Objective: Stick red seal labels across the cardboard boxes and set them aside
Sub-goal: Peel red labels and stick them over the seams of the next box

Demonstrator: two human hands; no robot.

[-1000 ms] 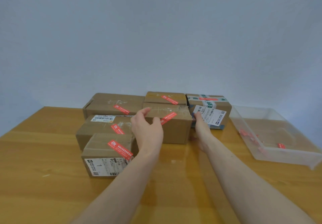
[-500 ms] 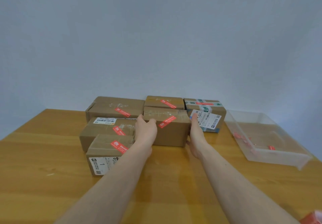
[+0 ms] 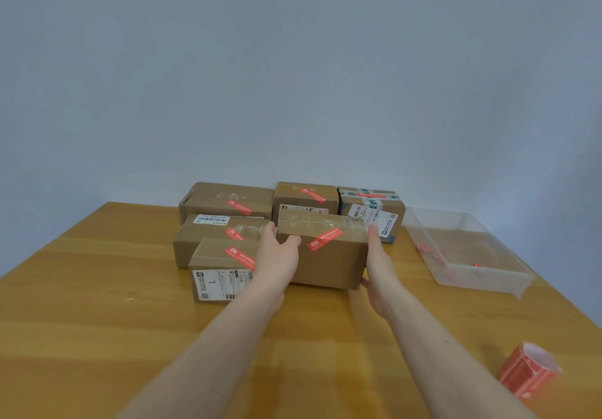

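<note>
Nearby, sealed boxes (image 3: 224, 203) crowd the box (image 3: 322, 249) both hands hold.

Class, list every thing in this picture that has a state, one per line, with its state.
held box: sealed, gripped between both hands
left hand: grips box's left end
right hand: flat against box's right end
other boxes: closed, labelled
plastic bin: open, red scraps inside
label roll: lying on table
</note>
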